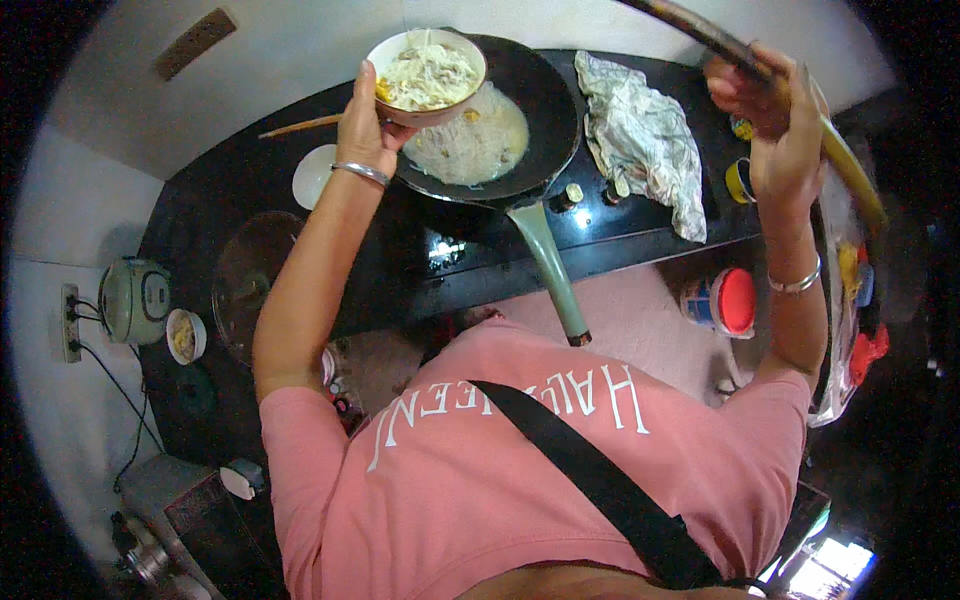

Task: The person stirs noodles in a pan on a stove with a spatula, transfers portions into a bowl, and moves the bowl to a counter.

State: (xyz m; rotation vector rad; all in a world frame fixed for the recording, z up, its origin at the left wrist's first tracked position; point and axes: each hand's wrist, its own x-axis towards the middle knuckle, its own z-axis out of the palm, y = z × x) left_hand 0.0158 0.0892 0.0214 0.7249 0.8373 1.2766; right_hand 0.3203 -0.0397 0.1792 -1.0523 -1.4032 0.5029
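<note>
My left hand (367,131) holds a white bowl (429,109) of thin pale noodles (431,75) over the left side of a black frying pan (551,120). In the pan lie more pale noodles in cloudy liquid (491,142); the bowl hides part of them. The pan's green handle (551,274) points towards me. Raised at the upper right, my right hand (784,142) grips a long, thin utensil (701,31), whose exact kind is unclear. A crumpled patterned cloth (641,131) lies between the pan and this hand.
A white bowl (313,176), a wooden stick (300,126) and a glass lid (255,289) are left of the pan. Farther left stand a green rice cooker (135,300) and a food bowl (186,337). A red-lidded tub (735,301) and yellow cup (740,181) are on the right.
</note>
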